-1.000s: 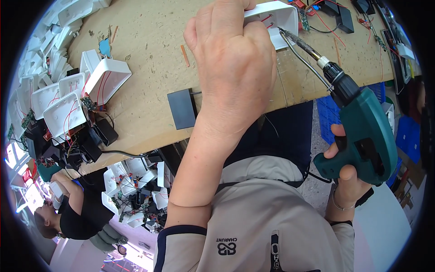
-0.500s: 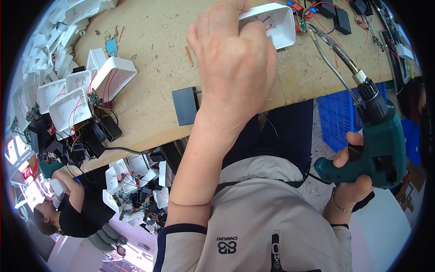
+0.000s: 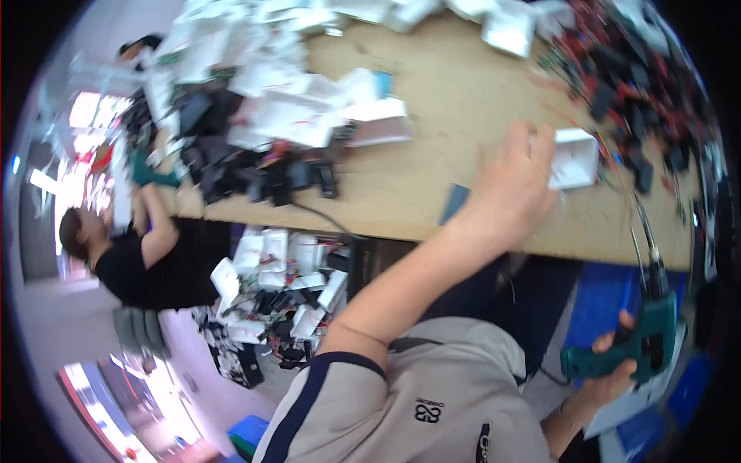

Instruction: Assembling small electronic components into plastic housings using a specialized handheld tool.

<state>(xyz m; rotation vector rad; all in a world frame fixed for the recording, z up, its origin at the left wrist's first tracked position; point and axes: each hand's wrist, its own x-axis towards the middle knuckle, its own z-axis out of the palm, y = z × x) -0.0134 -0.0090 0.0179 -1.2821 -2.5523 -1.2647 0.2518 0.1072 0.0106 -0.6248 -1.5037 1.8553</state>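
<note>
My left hand (image 3: 513, 181) is closed round the left end of a small white plastic box (image 3: 577, 158), whose open side faces up on the table. In my right hand (image 3: 616, 380) is a green soldering gun (image 3: 648, 343), gripped by its handle, with the thin metal tip pointing up toward the red wires and circuit pieces right of the box. Motion blur hides whether that tip touches anything. Just left of my left wrist lies a flat black block (image 3: 455, 202).
White boxes (image 3: 285, 119) and black parts (image 3: 262, 174) heap up on the left of the table (image 3: 440, 85). A dark pile with red wires (image 3: 617, 73) lies at far right. Below the edge are more white boxes (image 3: 274, 262) and a blue crate (image 3: 598, 305). A co-worker (image 3: 143, 266) sits left.
The view has swung left and up, showing more of the table and the co-worker. My left hand keeps the white box and my right keeps the soldering gun.
</note>
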